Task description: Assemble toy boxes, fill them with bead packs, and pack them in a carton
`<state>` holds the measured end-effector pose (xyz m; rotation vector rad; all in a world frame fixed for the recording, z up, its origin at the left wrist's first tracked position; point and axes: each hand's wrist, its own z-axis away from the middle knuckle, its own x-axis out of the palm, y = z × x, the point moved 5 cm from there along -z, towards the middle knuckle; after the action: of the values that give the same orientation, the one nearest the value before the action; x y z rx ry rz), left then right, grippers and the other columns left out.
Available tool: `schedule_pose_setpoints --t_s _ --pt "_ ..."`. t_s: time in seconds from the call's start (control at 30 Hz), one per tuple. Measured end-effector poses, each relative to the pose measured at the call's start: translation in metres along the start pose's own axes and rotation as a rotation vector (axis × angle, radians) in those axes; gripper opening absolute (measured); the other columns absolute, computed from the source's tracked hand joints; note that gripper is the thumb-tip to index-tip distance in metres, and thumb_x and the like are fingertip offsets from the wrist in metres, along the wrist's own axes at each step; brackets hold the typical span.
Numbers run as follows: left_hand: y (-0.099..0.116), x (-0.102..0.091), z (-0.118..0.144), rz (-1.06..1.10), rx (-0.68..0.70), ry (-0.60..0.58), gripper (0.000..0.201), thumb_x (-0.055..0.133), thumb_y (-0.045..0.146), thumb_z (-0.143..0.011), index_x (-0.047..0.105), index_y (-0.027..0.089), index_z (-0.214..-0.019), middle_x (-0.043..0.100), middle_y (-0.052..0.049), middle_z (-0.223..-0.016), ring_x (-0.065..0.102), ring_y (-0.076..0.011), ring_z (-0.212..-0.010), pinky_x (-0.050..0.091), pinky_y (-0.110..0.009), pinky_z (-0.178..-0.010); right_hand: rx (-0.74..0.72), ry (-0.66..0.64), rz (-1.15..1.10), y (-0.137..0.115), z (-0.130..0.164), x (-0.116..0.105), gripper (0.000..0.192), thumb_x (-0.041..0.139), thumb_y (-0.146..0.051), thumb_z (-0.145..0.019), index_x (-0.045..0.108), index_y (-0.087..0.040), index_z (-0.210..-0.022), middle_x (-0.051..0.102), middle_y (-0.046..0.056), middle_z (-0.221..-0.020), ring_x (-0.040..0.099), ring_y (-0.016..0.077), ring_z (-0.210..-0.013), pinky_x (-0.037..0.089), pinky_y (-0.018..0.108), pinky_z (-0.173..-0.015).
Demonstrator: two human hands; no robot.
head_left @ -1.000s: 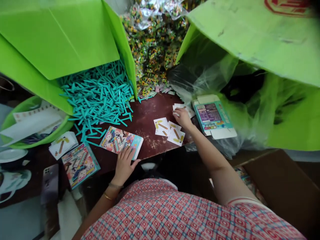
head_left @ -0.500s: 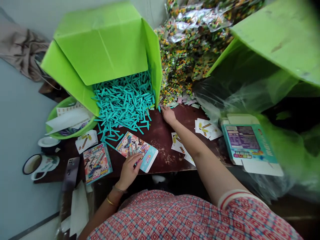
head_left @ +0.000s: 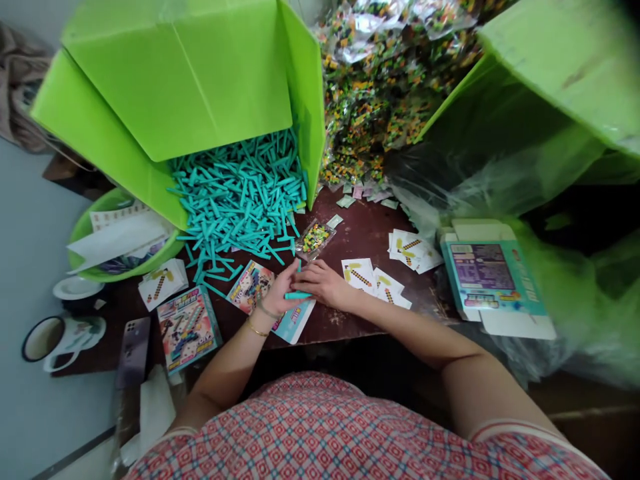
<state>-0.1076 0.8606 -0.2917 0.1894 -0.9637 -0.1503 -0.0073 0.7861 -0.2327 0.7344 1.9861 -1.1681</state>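
Both hands meet over a flat printed box [head_left: 265, 297] at the table's [head_left: 350, 233] front edge: right hand [head_left: 323, 283] and left hand [head_left: 280, 293] pinch a teal stick [head_left: 299, 295] btwn them, fingers closed narrow on it. Just beyond the box, a small clear packet of coloured bits [head_left: 314, 238]; further back, the teal stick pile [head_left: 240, 197] spilling from a green carton [head_left: 180, 87]. Right of the box, printed cards [head_left: 375, 279].
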Motion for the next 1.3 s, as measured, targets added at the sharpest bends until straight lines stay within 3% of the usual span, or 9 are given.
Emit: schedule_pose_setpoints --t_s 0.27,0.4,0.57,0.67,0.73,0.8,0.97,1.13,1.3 --pt "0.018 -0.026 0.037 -0.101 0.184 0.294 0.033 0.051 0.012 -0.102 0.068 0.012 -0.13 0.079 -0.012 -0.102 0.078 -0.0196 -0.09 0.064 -0.032 -0.087 0.724 0.034 0.207 0.098 -0.027 0.001 0.075 0.078 -0.034 -0.091 0.05 0.001 -0.151 0.042 0.036 -0.159 0.043 0.0448 -0.147 0.036 0.061 -0.119" --pt "0.02 -0.017 0.041 -0.127 0.226 0.269 0.046 0.044 0.033 -0.109 0.058 0.009 -0.145 0.075 -0.02 -0.123 0.076 -0.027 -0.112 0.062 -0.045 -0.101 0.794 0.013 0.28 0.111 -0.024 -0.014 0.037 0.048 -0.022 -0.108 0.063 -0.006 -0.137 0.062 0.026 -0.142 0.056 0.0337 -0.134 0.045 0.05 -0.114" --pt "0.004 0.011 0.026 -0.106 0.168 0.155 0.071 0.041 0.063 -0.105 0.054 0.011 -0.151 0.073 -0.024 -0.131 0.072 -0.0363 -0.122 0.058 -0.059 -0.106 0.26 0.144 0.07 0.034 0.009 -0.03 0.034 0.052 -0.03 -0.109 0.068 -0.018 -0.136 0.066 0.012 -0.144 0.055 0.0193 -0.14 0.042 0.034 -0.119" --pt "-0.017 0.03 0.008 -0.143 0.059 0.198 0.047 0.047 0.033 -0.108 0.058 0.014 -0.149 0.078 -0.017 -0.12 0.077 -0.0313 -0.113 0.061 -0.052 -0.104 -0.075 -0.004 -0.09 -0.01 0.051 -0.036 0.033 0.066 -0.04 -0.102 0.073 -0.022 -0.128 0.07 0.01 -0.139 0.056 0.019 -0.14 0.043 0.036 -0.12" --pt "-0.028 0.04 -0.002 -0.185 0.024 0.238 0.046 0.048 0.014 -0.103 0.058 0.012 -0.148 0.08 -0.015 -0.115 0.079 -0.0272 -0.106 0.062 -0.046 -0.103 0.155 0.108 -0.044 0.008 0.093 -0.079 0.031 0.067 -0.046 -0.1 0.076 -0.025 -0.121 0.075 0.007 -0.129 0.064 0.0186 -0.128 0.049 0.036 -0.114" --pt "-0.036 0.048 -0.007 -0.211 0.038 0.237 0.05 0.049 0.009 -0.1 0.055 0.012 -0.15 0.08 -0.015 -0.117 0.08 -0.0255 -0.104 0.063 -0.042 -0.103 0.68 0.442 0.153 0.053 0.16 -0.157 0.031 0.062 -0.05 -0.101 0.078 -0.027 -0.112 0.078 0.003 -0.12 0.068 0.0193 -0.117 0.053 0.039 -0.109" --pt "-0.049 0.05 0.001 -0.273 0.023 0.165 0.056 0.046 0.01 -0.102 0.048 0.018 -0.157 0.075 -0.016 -0.132 0.075 -0.028 -0.118 0.059 -0.047 -0.109 1.277 0.839 0.442 0.123 0.331 -0.312 0.038 0.039 -0.03 -0.106 0.066 -0.021 -0.132 0.067 0.016 -0.137 0.044 0.0319 -0.144 0.02 0.07 -0.123" --pt "-0.061 0.039 0.018 -0.307 0.049 0.255 0.054 0.05 0.011 -0.103 0.05 0.019 -0.157 0.077 -0.014 -0.127 0.075 -0.0299 -0.117 0.059 -0.05 -0.108 1.546 0.844 0.531 0.14 0.412 -0.334 0.038 0.042 -0.016 -0.099 0.065 -0.007 -0.128 0.062 0.028 -0.139 0.042 0.035 -0.144 0.012 0.073 -0.121" --pt "-0.075 0.034 0.019 -0.296 0.011 0.244 0.045 0.05 0.018 -0.105 0.058 0.016 -0.149 0.078 -0.015 -0.123 0.076 -0.03 -0.115 0.059 -0.049 -0.108 1.391 0.901 0.638 0.102 0.406 -0.324 0.04 0.043 -0.024 -0.1 0.065 -0.012 -0.132 0.065 0.023 -0.139 0.055 0.0333 -0.135 0.029 0.065 -0.12"
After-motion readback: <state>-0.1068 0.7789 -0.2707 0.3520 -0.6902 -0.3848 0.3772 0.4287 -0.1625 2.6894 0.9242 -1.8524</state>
